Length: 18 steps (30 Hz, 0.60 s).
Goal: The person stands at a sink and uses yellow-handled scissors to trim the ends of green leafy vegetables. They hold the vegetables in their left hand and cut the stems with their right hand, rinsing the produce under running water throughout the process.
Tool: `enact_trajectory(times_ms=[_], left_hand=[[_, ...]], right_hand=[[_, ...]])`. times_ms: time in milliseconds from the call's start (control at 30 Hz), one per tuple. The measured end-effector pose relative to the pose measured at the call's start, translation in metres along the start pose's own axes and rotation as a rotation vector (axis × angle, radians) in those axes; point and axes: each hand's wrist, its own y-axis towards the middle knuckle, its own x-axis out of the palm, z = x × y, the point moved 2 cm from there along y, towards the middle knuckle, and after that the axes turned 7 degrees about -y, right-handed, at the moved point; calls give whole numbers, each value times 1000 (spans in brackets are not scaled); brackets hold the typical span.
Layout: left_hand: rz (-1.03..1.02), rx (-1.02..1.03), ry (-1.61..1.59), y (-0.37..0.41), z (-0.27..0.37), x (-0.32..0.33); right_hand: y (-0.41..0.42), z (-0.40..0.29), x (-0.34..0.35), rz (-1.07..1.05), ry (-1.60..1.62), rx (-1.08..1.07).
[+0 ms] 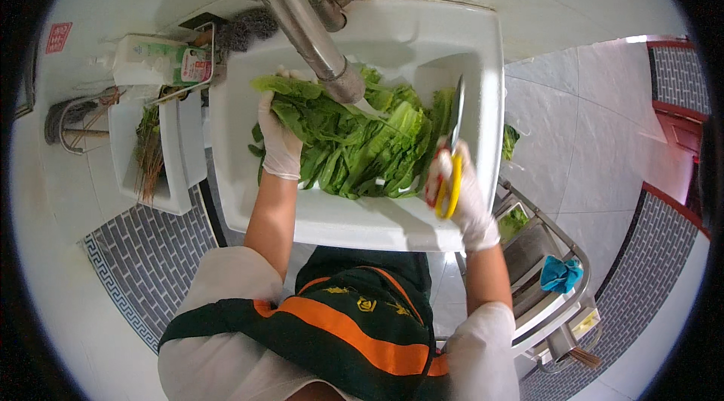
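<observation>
A white sink point(249, 186) lies before me with a heap of green leafy lettuce point(362, 157) in it. My gloved left hand point(280, 129) grips a bunch of leaves at the heap's left side, its fingertips partly hidden behind them. Above the heap hangs the metal faucet pipe point(317, 39), and water runs from its mouth onto the leaves. In my gloved right hand point(466, 191) is a pair of scissors point(457, 112) with red and yellow handles. Their blades point away from me, close to the heap's right edge, and look closed.
On the left, a wire rack point(212, 56) holds a pump bottle point(161, 61), with steel wool point(246, 28) beside it. A white basin point(175, 169) below contains thin-stemmed greens point(148, 152). To the right stands a metal cart point(577, 265) with a blue cloth point(561, 273).
</observation>
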Motion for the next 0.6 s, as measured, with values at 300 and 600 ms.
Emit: enact_trajectory(times_ms=[300,600], left_hand=[[-96,89,-54,-5,18,-14],[-458,42,-23,-19,29,3]], right_hand=[[-45,58,68,-335,-60,69],[5,32,108,-359,-14,214]])
